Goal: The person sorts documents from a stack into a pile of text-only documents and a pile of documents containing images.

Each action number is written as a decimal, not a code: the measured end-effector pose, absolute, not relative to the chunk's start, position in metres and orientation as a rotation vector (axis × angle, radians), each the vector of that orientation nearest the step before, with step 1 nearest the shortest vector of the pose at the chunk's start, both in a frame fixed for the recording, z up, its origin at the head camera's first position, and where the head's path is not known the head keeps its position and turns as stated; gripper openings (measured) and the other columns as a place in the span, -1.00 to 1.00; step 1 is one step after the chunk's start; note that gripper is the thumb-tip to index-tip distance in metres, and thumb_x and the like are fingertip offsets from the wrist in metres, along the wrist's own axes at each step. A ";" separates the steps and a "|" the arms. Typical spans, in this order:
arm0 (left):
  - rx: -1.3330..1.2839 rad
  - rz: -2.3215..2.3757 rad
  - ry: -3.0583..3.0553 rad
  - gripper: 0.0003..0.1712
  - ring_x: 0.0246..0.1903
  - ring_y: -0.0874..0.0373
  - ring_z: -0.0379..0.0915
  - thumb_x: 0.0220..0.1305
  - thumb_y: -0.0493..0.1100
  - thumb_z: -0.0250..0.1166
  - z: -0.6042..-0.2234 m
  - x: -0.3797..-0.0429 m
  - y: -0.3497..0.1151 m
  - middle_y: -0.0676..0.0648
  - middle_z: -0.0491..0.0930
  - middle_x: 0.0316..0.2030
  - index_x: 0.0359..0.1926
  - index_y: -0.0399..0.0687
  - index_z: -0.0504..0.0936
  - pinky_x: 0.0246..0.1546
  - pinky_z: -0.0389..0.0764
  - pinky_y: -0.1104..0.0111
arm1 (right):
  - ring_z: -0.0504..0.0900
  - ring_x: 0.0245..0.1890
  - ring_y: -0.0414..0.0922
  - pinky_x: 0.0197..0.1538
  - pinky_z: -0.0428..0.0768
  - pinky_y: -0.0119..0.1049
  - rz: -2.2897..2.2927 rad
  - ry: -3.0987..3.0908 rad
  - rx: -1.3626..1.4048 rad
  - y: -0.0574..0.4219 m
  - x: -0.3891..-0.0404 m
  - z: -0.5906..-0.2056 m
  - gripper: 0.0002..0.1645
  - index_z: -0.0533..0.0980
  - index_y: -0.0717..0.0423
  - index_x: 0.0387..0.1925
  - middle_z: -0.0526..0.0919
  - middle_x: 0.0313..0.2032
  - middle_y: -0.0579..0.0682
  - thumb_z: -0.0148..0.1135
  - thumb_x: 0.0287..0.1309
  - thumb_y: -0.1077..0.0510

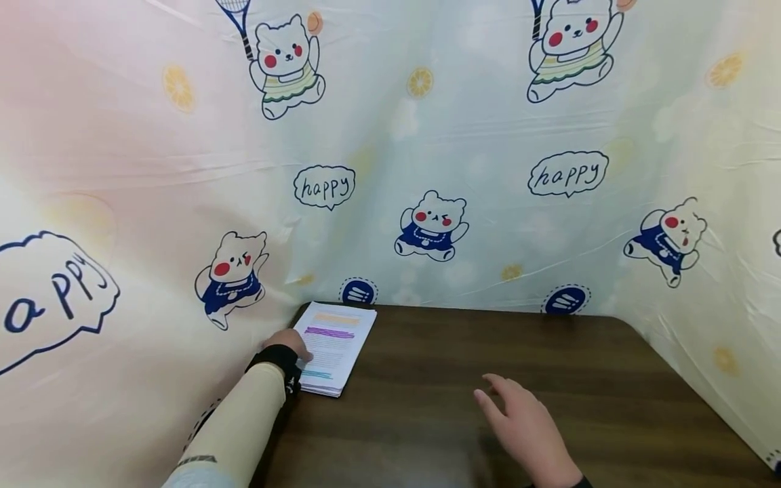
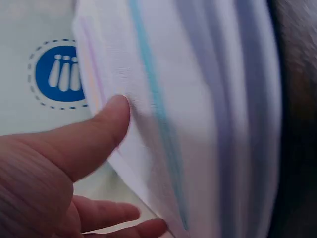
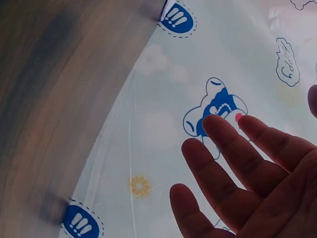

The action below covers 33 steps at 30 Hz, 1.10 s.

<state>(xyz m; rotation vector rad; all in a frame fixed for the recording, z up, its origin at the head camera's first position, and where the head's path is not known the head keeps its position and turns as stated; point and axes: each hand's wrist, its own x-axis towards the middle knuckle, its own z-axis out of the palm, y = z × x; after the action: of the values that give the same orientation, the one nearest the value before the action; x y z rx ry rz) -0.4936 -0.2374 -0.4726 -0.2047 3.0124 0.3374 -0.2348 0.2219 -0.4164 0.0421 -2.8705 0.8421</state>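
A stack of printed paper sheets (image 1: 332, 349) lies at the table's back left corner, its top page marked with orange, purple and teal highlighter strokes. My left hand (image 1: 289, 344) grips the stack by its left edge. In the left wrist view the thumb of the left hand (image 2: 54, 158) lies over the printed face of the paper sheets (image 2: 193, 99), and the other fingers are at the edge, their tips partly visible. My right hand (image 1: 527, 423) hovers above the table at the right, holding nothing. Its fingers (image 3: 237, 158) are spread and slightly bent in the right wrist view.
The dark brown wooden table (image 1: 464, 366) extends right from the papers. A pale curtain (image 1: 488, 237) printed with bears, orange slices and "happy" bubbles hangs along the table's back and both sides.
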 end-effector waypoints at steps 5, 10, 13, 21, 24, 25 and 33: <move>-0.246 0.267 3.042 -0.36 -0.21 -0.21 0.53 0.08 0.21 0.61 -0.484 -0.495 -0.241 -0.27 0.71 -0.29 -0.21 -0.34 0.77 0.00 0.53 -0.19 | 0.72 0.11 0.04 0.14 0.65 0.16 0.827 -2.856 0.041 0.223 -0.234 -0.417 -0.36 0.58 0.00 0.33 0.75 0.10 -0.01 0.17 0.50 -0.31; -0.286 0.358 3.184 -0.69 -0.27 -0.18 0.61 0.37 -0.08 0.34 -0.486 -0.498 -0.244 -0.28 0.75 -0.28 -0.26 -0.29 0.75 -0.21 0.59 -0.12 | 0.72 0.11 0.03 0.14 0.65 0.15 0.834 -2.853 0.058 0.224 -0.233 -0.417 -0.41 0.58 0.02 0.32 0.75 0.11 -0.01 0.21 0.50 -0.24; -0.263 0.456 3.277 -0.70 -0.35 -0.15 0.65 0.45 -0.26 0.11 -0.484 -0.499 -0.245 -0.29 0.76 -0.29 -0.30 -0.28 0.74 -0.38 0.62 -0.09 | 0.71 0.11 0.02 0.13 0.66 0.15 0.865 -2.854 0.059 0.224 -0.233 -0.417 -0.44 0.59 0.01 0.31 0.74 0.13 0.01 0.23 0.49 -0.22; -0.316 0.617 3.396 -0.71 -0.33 -0.23 0.70 0.45 -0.28 0.09 -0.468 -0.469 -0.237 -0.35 0.76 -0.25 -0.25 -0.33 0.72 -0.47 0.64 -0.10 | 0.71 0.08 -0.06 0.10 0.69 0.06 0.956 -2.845 0.043 0.221 -0.233 -0.427 -0.57 0.64 -0.01 0.24 0.74 0.11 -0.03 0.31 0.46 -0.07; -0.238 0.851 3.424 -0.71 -0.16 -0.33 0.70 0.49 -0.28 0.08 -0.456 -0.450 -0.226 -0.38 0.76 -0.12 -0.09 -0.35 0.70 -0.25 0.67 -0.16 | 0.71 0.04 -0.11 0.06 0.70 0.01 1.018 -2.833 0.020 0.220 -0.235 -0.428 -0.58 0.64 -0.02 0.24 0.74 0.08 -0.08 0.30 0.47 -0.06; -0.214 0.968 3.408 -0.70 -0.10 -0.34 0.69 0.51 -0.26 0.07 -0.452 -0.443 -0.222 -0.38 0.75 -0.07 -0.02 -0.34 0.69 -0.16 0.66 -0.17 | 0.70 0.03 -0.13 0.06 0.70 -0.01 1.066 -2.830 0.002 0.220 -0.237 -0.429 -0.58 0.63 -0.04 0.25 0.74 0.07 -0.10 0.29 0.48 -0.06; -0.099 2.030 2.808 -0.61 -0.17 -0.02 0.68 0.60 -0.15 0.08 -0.458 -0.396 -0.166 -0.32 0.75 -0.02 0.27 -0.25 0.58 -0.13 0.61 0.19 | 0.69 0.12 -0.02 -0.01 0.67 -0.10 1.556 -2.647 -0.101 0.210 -0.256 -0.435 -0.37 0.34 0.03 0.50 0.66 0.18 0.10 0.12 0.59 -0.14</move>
<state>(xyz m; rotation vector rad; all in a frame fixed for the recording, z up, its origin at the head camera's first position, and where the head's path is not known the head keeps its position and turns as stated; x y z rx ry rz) -0.3959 -0.1662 -0.4576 -0.0995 2.8084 2.0302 -0.2560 0.2104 -0.4346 -0.1007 -2.6474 1.5565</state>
